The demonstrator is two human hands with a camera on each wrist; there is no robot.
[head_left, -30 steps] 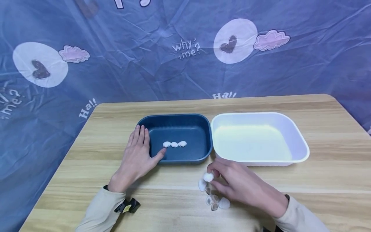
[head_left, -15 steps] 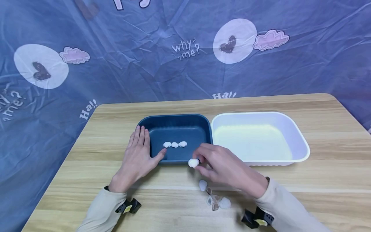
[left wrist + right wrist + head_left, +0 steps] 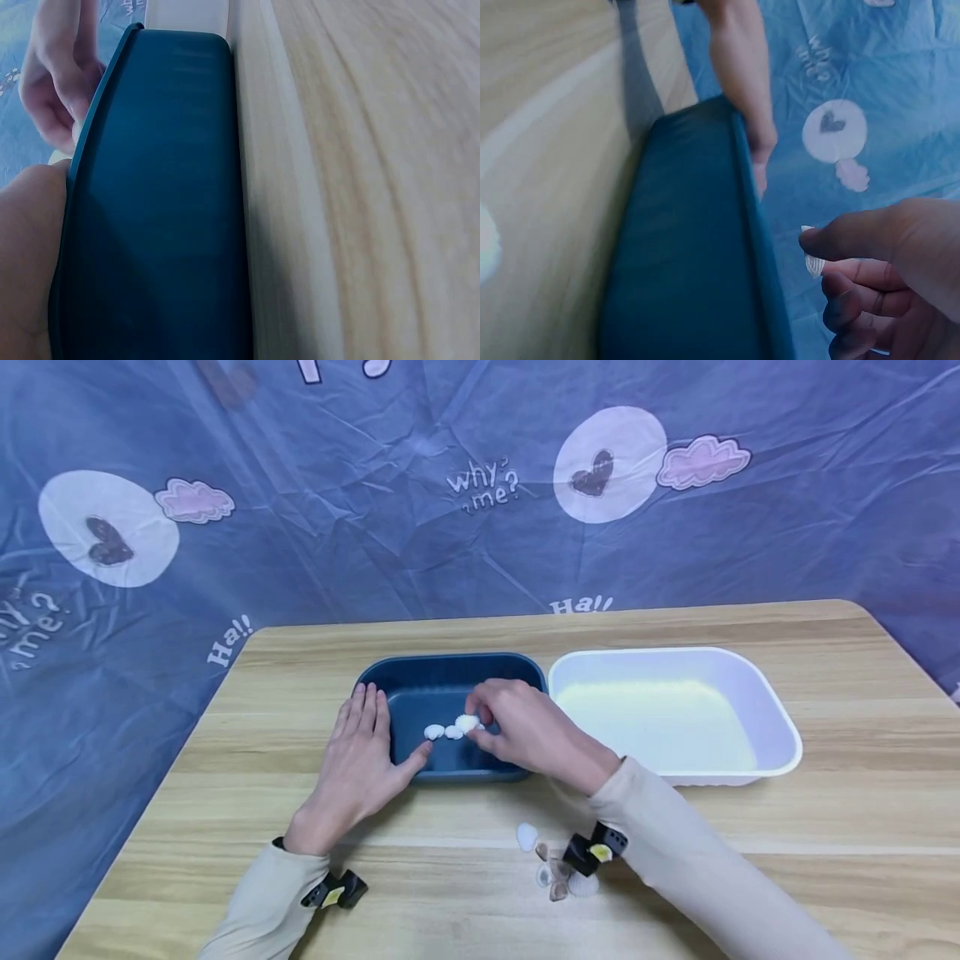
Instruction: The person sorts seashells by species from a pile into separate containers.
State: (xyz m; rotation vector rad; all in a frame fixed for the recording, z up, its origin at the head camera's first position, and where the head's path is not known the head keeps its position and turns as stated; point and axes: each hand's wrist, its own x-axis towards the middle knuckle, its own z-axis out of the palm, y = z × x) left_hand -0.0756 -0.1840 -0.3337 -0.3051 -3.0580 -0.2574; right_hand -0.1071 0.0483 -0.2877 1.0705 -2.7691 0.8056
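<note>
Over blue tub (image 3: 450, 663) | right hand (image 3: 525, 727) pinches shell (image 3: 467, 723), seemingly aloft | left hand (image 3: 356, 777) touches tub, straight-fingered

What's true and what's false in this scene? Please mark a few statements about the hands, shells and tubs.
1. The right hand pinches a white shell. True.
2. The dark blue tub and the white tub stand side by side. True.
3. The left hand touches the white tub. False: it touches the dark blue tub.
4. The shells on the table lie behind the tubs. False: they lie nearer the person.
</note>
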